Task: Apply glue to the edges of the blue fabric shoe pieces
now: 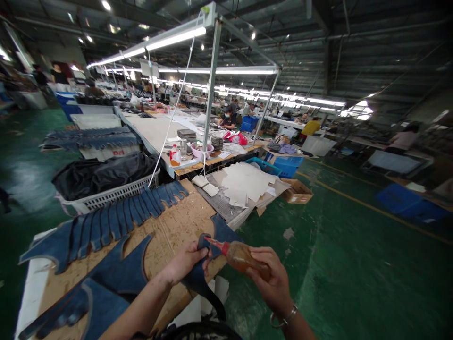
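Note:
My right hand [269, 278] is wrapped round a squeeze bottle [244, 259] of amber liquid, tilted with its red nozzle pointing left. The nozzle tip is at the edge of a blue leather piece [200, 278], and I cannot tell whether it touches. Thumb and fingers of my left hand [189, 260] pinch that piece near its upper end; its lower part hangs toward me. Another blue piece [222, 231] lies just behind the nozzle. On the board, a row of overlapping blue pieces [106, 222] runs along the far side, with larger blue pieces [109, 283] nearer me at left.
Beyond the brown board [180, 217] is a side table with pale sheets [244, 182]. A white basket [116, 191] with black material stands at left. A metal post [211, 89] rises from the long worktable [152, 132]. A cardboard box [296, 190] sits on the green floor.

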Available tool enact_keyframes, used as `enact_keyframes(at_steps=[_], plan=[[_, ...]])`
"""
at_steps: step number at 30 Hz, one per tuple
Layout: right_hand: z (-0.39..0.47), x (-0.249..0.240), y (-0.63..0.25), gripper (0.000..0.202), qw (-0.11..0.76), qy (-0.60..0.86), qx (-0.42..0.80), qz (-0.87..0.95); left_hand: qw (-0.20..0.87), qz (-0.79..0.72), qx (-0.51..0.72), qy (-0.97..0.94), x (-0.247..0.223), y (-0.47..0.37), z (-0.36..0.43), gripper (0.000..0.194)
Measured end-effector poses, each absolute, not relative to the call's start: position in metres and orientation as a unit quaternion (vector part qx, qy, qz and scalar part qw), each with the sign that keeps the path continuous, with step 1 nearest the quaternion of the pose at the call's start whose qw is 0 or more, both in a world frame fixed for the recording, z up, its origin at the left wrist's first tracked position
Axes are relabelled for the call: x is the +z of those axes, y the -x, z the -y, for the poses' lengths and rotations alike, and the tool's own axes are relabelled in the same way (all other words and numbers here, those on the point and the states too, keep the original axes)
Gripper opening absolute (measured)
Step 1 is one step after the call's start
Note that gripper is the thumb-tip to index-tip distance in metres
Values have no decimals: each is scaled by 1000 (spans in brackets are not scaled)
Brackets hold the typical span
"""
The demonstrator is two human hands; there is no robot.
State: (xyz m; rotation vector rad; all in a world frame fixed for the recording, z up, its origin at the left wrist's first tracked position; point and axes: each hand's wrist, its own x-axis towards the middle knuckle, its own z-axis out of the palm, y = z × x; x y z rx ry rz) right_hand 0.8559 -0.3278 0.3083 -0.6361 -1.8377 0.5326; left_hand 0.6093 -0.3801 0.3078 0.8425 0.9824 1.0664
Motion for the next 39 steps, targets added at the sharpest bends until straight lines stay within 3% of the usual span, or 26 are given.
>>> enact_keyframes(at_steps=[8, 17, 21, 24, 27, 30, 34, 39], plan=[[324, 310, -847, 20, 521, 260, 236, 778, 613, -488, 434, -446, 308, -609, 376, 49], [327, 307, -846, 19, 525, 282, 250, 763, 531, -536, 398, -521, 313, -610, 374, 36], [324, 305, -850, 15, 560, 339, 276, 704, 392, -612, 351, -590, 309, -608, 374, 33], [320, 307, -856, 13, 571, 355, 321, 667, 191, -667, 283, -662, 302, -605, 375, 31], [318, 309, -860, 14, 553, 361, 351, 664, -25, -638, 264, -723, 293, -599, 375, 42], [317, 308, -860, 16, 528, 367, 368, 672, -164, -584, 271, -747, 286, -593, 375, 43], [322, 306, -858, 15, 506, 368, 381, 681, -228, -560, 269, -750, 285, -589, 376, 46], [332, 303, -857, 22, 478, 339, 434, 684, -230, -558, 264, -752, 286, -589, 379, 50]])
